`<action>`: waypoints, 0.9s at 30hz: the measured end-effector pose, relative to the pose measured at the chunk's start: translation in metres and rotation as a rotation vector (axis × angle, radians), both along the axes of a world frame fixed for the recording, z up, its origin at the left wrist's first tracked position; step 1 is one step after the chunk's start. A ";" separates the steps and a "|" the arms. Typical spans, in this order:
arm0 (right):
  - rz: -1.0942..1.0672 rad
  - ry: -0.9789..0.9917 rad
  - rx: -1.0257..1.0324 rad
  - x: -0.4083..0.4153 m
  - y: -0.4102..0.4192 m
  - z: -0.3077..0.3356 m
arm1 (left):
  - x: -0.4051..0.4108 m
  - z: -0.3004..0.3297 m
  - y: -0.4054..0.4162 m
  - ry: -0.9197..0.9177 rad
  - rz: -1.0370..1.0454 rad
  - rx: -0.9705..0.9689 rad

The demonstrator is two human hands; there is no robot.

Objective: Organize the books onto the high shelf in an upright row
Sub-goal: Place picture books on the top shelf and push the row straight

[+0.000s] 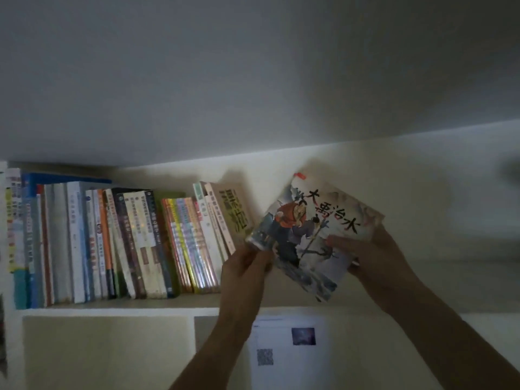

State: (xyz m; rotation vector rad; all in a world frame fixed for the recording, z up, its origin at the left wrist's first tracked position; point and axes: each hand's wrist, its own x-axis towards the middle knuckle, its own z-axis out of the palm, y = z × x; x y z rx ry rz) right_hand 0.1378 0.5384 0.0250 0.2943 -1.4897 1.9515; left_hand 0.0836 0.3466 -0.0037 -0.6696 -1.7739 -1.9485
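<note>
I hold an illustrated picture book (312, 235), tilted, in front of the high shelf (118, 303). My left hand (244, 266) pinches its lower left corner. My right hand (365, 257) grips its right edge, thumb on the cover. A row of books (112, 243) stands on the shelf from the far left to the middle. The last few of them, ending in a beige book (230, 212), lean to the left just beside the held book.
The ceiling hangs close above the shelf. The shelf board runs on to the right behind the held book. Below the shelf, a white sheet with a QR code (289, 353) hangs on the wall, next to a lower compartment (104, 353).
</note>
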 end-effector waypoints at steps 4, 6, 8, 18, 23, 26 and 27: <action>-0.228 -0.022 0.300 -0.015 0.048 0.018 | -0.022 0.007 0.020 0.102 0.036 -0.223; -0.233 -0.079 0.387 -0.024 0.053 0.019 | -0.028 0.014 0.035 0.101 -0.031 -0.229; -0.232 -0.118 0.379 -0.033 0.056 0.009 | -0.038 0.015 0.045 0.044 -0.089 -0.180; -0.127 -0.174 0.245 -0.048 0.054 -0.028 | -0.057 -0.007 0.053 0.070 -0.210 -0.362; -0.087 -0.165 0.172 0.002 0.043 -0.033 | 0.010 -0.004 0.036 0.064 -0.337 -0.072; 0.083 -0.249 0.097 0.051 0.030 -0.061 | 0.048 -0.031 0.016 -0.007 -0.452 -0.033; 0.119 -0.313 0.046 0.063 0.025 -0.079 | 0.058 -0.047 0.010 -0.062 -0.516 -0.037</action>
